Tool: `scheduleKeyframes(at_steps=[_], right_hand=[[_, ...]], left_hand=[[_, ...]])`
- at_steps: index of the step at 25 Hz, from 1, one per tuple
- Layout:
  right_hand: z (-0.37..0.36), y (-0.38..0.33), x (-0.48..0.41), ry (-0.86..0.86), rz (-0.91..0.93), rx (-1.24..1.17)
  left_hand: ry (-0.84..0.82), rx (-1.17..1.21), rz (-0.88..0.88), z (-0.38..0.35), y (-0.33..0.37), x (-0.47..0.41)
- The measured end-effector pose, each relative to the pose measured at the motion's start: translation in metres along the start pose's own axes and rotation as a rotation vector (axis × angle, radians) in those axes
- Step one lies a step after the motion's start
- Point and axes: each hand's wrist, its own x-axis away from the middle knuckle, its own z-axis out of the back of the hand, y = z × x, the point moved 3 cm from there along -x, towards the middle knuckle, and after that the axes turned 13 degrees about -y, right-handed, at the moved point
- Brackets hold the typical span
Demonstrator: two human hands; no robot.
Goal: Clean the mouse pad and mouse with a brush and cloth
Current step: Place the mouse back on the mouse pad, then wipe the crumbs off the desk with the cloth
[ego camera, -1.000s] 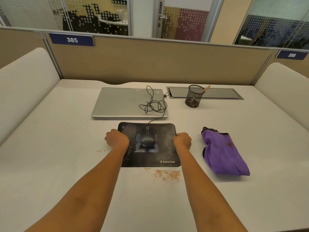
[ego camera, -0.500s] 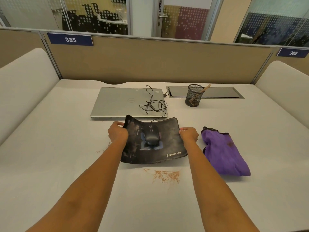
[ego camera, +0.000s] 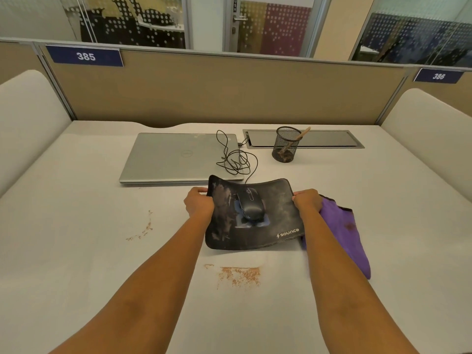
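- Left hand (ego camera: 198, 203): closed on the left edge of the black mouse pad (ego camera: 270, 221), fingers curled around the rim.
- Right hand (ego camera: 307, 201): closed on the pad's right edge in the same manner.
- Mouse pad: held between both hands, side edges raised and bowed, surface smeared with pale dust.
- Wired black mouse (ego camera: 250, 204): sits on the pad, midway between the hands; its cable (ego camera: 235, 159) runs away from them in loose coils over the closed silver laptop (ego camera: 176, 157).
- Purple cloth (ego camera: 344, 233): on the desk (ego camera: 76, 251) beneath and just right of the right hand, part under the pad's corner.
- Black mesh cup (ego camera: 286, 144): upright, beyond the right hand; holds a wooden-handled brush (ego camera: 301, 135) leaning right.
- Brown crumbs (ego camera: 240, 275): scattered nearer than the pad, between the forearms.
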Motion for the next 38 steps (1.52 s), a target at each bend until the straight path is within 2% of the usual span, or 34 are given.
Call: scheduleKeyframes(at_steps=[10, 14, 16, 19, 23, 26, 28, 38], right_hand=[[0.001, 0.006, -0.006, 0.064, 0.140, 0.112], [0.014, 0.004, 0.012, 0.316, 0.398, 0.013], [0.028, 0.010, 0.021, 0.453, 0.467, -0.006], [0.044, 0.038, 0.023, 0.458, 0.386, 0.131], [0.040, 0.081, 0.029, 0.280, 0.243, 0.268], [0.025, 0.092, 0.036, 0.109, 0.180, 0.310], [0.018, 0.096, 0.043, 0.060, 0.132, 0.336], [0.009, 0.129, 0.096, 0.106, -0.025, 0.227]], left_hand=[[-0.012, -0.141, 0.005, -0.014, -0.009, -0.001], [-0.035, -0.297, -0.115, -0.017, -0.011, 0.008], [-0.037, -0.373, -0.182, -0.017, -0.016, 0.015], [-0.060, -0.471, -0.277, -0.017, -0.024, 0.026], [-0.074, -0.548, -0.337, -0.013, -0.036, 0.041], [-0.088, -0.566, -0.356, -0.009, -0.045, 0.053], [-0.093, -0.572, -0.365, -0.006, -0.052, 0.062], [-0.124, -0.734, -0.408, 0.033, -0.095, 0.103]])
